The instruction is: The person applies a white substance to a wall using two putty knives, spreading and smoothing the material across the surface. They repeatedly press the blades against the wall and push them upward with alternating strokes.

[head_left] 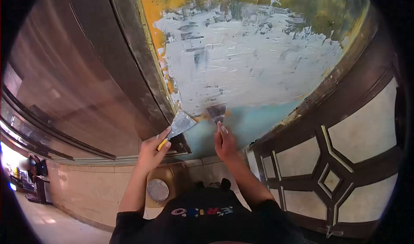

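My left hand (152,151) is closed round the yellow handle of a wide putty knife (182,124), whose blade is smeared with white and lies near the wall's left edge. My right hand (225,144) grips a smaller, darker scraper (217,112), with its blade against the wall at the lower border of the white filler. The white filler (250,58) is spread unevenly over the wall, with ridges and dark gaps. Above it the surface is mottled green and yellow; below it runs a pale blue-green band (258,119).
Brown wooden panelling (86,71) stands on the left. At the right is a dark-framed door (340,170) with pale panels. A brownish container (176,179) with a round whitish top (158,190) sits below my left hand. Tiles line the lower wall.
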`<move>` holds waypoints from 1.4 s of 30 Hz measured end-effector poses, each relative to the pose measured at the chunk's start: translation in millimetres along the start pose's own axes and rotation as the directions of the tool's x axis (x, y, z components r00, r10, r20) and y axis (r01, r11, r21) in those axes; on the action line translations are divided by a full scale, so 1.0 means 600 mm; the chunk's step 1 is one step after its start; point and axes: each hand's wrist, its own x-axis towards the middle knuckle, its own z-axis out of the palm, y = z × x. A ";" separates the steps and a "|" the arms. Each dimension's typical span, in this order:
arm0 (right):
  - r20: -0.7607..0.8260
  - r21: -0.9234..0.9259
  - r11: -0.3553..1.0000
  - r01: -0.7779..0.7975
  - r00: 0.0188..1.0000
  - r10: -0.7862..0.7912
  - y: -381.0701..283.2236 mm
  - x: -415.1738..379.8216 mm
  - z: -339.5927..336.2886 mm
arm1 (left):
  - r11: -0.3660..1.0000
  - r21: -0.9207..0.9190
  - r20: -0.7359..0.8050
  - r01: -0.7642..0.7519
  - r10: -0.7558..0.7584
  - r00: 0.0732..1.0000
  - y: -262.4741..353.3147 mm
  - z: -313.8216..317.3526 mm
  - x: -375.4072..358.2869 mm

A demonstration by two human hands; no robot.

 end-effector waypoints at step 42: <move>-0.132 -0.193 0.981 0.011 0.991 -0.037 0.049 -0.045 -0.012 | 0.944 -0.270 0.065 0.188 -0.177 0.982 -0.037 0.110 -0.059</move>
